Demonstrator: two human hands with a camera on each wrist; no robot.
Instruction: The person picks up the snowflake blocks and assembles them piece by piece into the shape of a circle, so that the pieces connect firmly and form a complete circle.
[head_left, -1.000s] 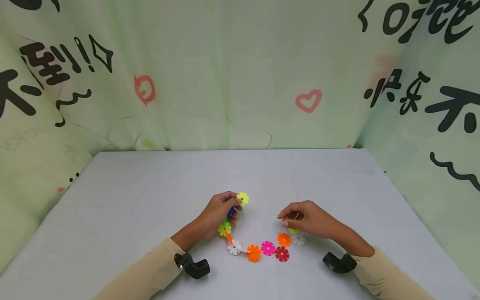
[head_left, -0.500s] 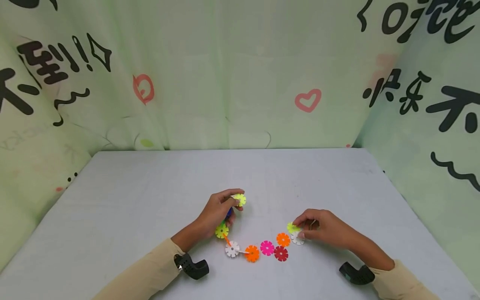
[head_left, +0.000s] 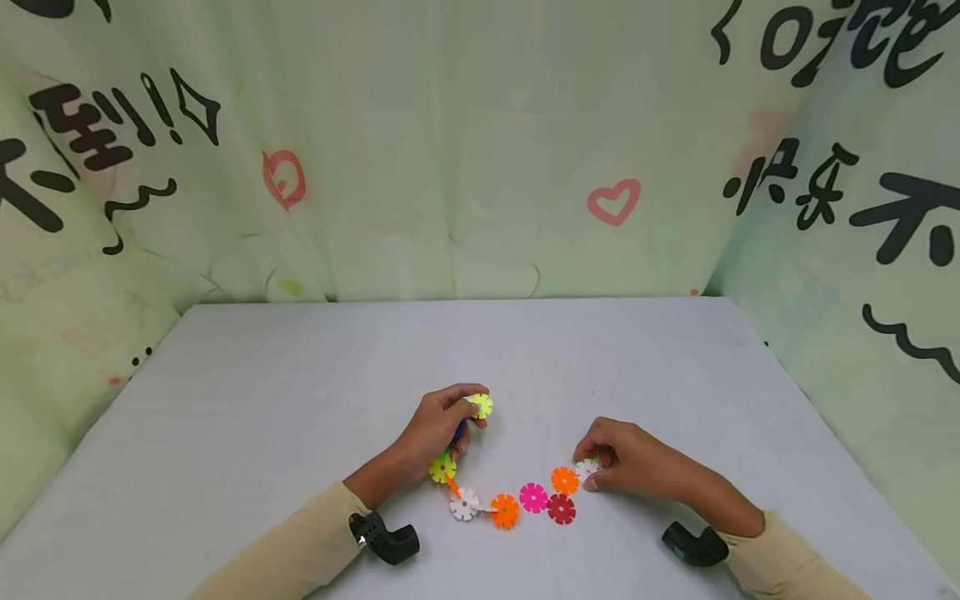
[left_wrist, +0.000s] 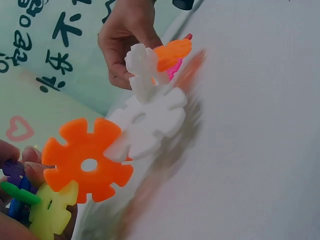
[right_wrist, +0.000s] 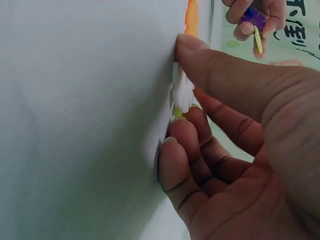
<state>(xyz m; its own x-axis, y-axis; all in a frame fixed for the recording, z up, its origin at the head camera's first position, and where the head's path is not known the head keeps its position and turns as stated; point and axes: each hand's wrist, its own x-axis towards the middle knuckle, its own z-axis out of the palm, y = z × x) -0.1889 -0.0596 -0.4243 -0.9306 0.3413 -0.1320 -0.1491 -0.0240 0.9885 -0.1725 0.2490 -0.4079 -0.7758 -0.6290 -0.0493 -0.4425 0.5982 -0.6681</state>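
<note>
In the head view my left hand (head_left: 435,429) grips one end of a chain of notched plastic discs. A yellow disc (head_left: 482,406) shows at its fingertips, and a blue piece (head_left: 459,430) sits within the grip. Below that hand, the chain runs through a yellow-green disc (head_left: 442,468), a white disc (head_left: 464,504) and an orange disc (head_left: 504,511). My right hand (head_left: 633,458) pinches another white disc (head_left: 587,470) at the right end, its thumb and fingers partly covering it. The right wrist view shows the thumb against the white disc (right_wrist: 183,92), with a bit of yellow below.
A pink disc (head_left: 533,497), a dark red disc (head_left: 561,509) and an orange disc (head_left: 565,481) lie between the hands on the white table (head_left: 300,375). Green printed curtains (head_left: 450,150) stand behind and at both sides. Each wrist wears a black camera (head_left: 386,537).
The right hand drew back to the right, then came left onto the white disc. The yellow disc beside it is now mostly covered. The left hand stays nearly still, keeping its grip.
</note>
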